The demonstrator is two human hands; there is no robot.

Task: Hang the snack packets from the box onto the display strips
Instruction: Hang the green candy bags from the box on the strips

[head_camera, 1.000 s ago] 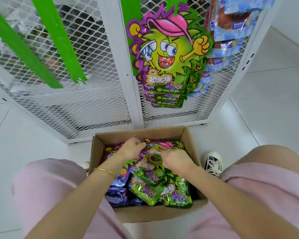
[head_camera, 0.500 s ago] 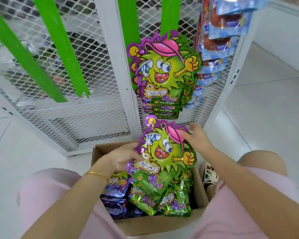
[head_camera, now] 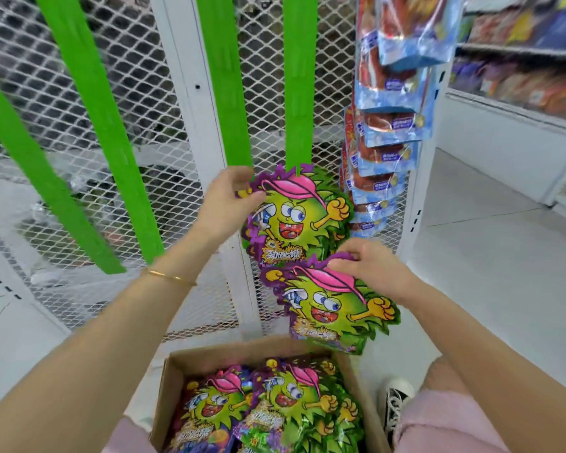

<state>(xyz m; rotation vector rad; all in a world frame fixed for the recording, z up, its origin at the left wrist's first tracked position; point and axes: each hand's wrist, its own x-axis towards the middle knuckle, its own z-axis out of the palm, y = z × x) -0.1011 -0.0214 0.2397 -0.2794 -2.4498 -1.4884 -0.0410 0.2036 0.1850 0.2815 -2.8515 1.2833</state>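
Pale tiled floor (head_camera: pixel 487 250) carries a cardboard box (head_camera: pixel 242 350) at 6 o'clock, packed with snack packets (head_camera: pixel 275 403), a sneaker (head_camera: pixel 394 400) just beside it at 5 o'clock, and a white mesh rack (head_camera: pixel 180 76) from 9 to 1 o'clock, green display strips (head_camera: pixel 299 76) hanging down its front

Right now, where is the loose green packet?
Head view, centre-right: the packet is pinched by the right hand, above the box, below the hanging packets.
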